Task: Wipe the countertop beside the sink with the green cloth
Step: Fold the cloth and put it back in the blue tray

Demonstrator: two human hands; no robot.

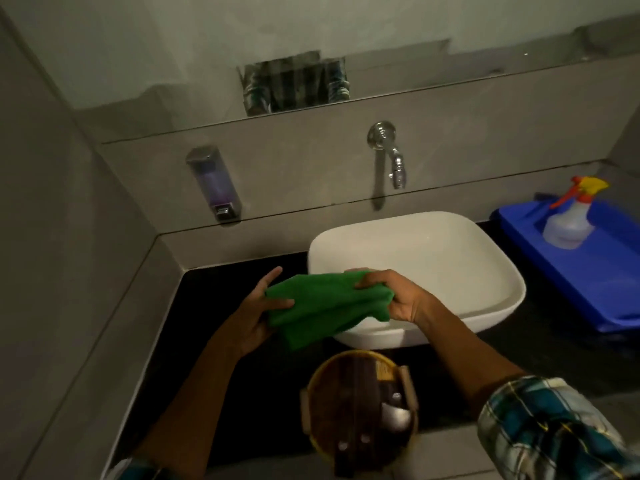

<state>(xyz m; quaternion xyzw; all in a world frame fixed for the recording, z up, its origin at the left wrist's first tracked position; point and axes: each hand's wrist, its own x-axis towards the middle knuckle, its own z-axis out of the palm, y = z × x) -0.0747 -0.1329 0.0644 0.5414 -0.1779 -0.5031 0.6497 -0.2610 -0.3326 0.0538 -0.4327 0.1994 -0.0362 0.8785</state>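
Green cloth [322, 308]: bunched/folded, held up in air btwn both hands, hanging over front-left rim of white sink [485, 317] & above black counter [194, 306]; not touching counter yet. Left hand [258, 315] pinching cloth's left edge, thumb on top, fingers underneath, index sticking out loose. Right hand [391, 294] closed in a fist round cloth's right end, knuckles up. Looking soft, limp, light, prob microfibre; sagging btwn the grips, lower fold drooping toward left hand. No break risk, not slippery; likely to flop/unfold if held by one corner only. Best hold, by judgement: gathering into flat pad under one palm, fingers spread across top, so wiping face stays wide. Wiping not started; seemingly folding/readying step. Target strip: dark counter left of sink, bare as far as visible, dim light so dirt/wet hard to tell. Round brown-yellow container [360, 414] at front edge w/ items inside, just below the hands, possible snag. Blue tray [588, 271] w/ spray bottle [571, 216] right of sink, well apart from cloth.
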